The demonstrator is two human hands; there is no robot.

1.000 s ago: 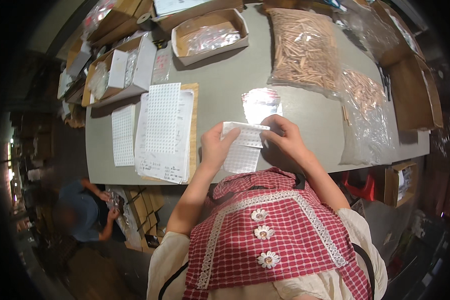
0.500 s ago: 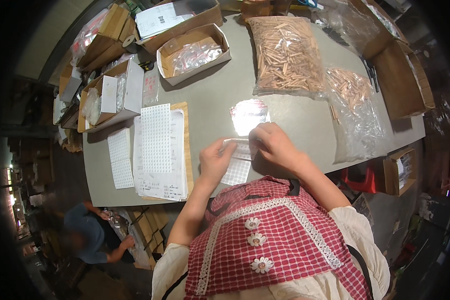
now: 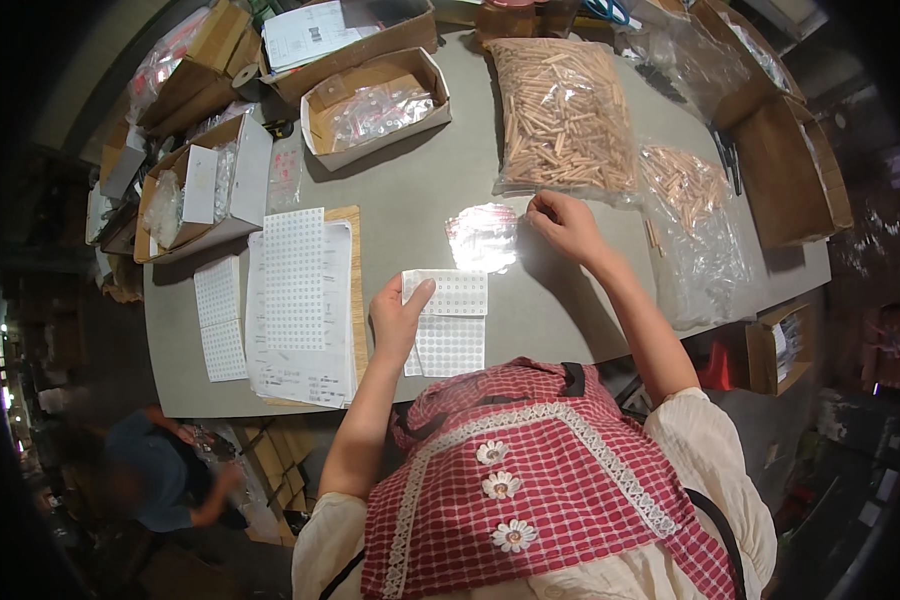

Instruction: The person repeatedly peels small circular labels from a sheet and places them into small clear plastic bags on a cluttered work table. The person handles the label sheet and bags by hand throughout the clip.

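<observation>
"While the left hand (image 3: 395, 322) pinches the dotted white sheet (image 3: 450, 345) by the table's (image 3: 548, 322) near edge, where's the right hand (image 3: 567, 228)?"

"Farther from that edge, just beside the shiny stack (image 3: 482, 238), bunched nearly closed; whether it grips anything small, I can't quite tell."

White sheet (image 3: 452, 345) with rows of little spots is mid-frame, kinda upright; shiny plastic pile (image 3: 482, 240) lies flat just above.

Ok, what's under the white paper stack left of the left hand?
A flat, light brown board shows along the right edge of the white paper stack; the papers cover the rest. Anything else beneath is hidden.
</observation>
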